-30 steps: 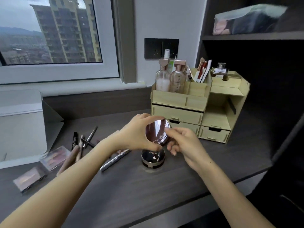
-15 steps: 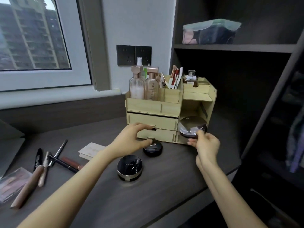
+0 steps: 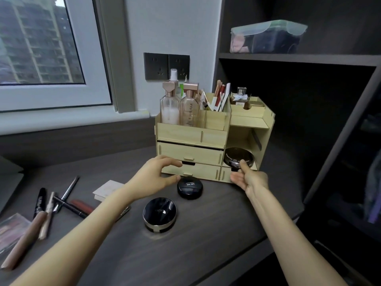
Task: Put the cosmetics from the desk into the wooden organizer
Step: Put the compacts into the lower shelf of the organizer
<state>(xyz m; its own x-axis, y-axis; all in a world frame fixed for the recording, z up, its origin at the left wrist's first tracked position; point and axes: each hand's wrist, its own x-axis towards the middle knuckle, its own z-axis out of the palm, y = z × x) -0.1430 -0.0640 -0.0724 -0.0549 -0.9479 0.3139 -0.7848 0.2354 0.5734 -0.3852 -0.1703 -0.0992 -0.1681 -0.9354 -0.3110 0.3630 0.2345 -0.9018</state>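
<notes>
**Two hands at the wooden organizer (image 3: 191, 153)**

Empty and spread, the left hand (image 3: 156, 176) hovers over the desk's (image 3: 206, 234) small compact (image 3: 190, 187); the right hand (image 3: 250, 179) — thumb touching, fingers loose — steadies the shelved compact (image 3: 237, 156). Probably light, rigid, slick — pinch the rim.

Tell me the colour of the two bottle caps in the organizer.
The caps are rose gold; head view shows them best.

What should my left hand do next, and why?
Probably lower the left hand onto the small black compact just beneath its fingers and take a grip on it. That hand hovers open, holding nothing, while the right hand has its thumb on the dark round compact lying in the wooden organizer. The larger compact lies farther from the organizer.
</notes>
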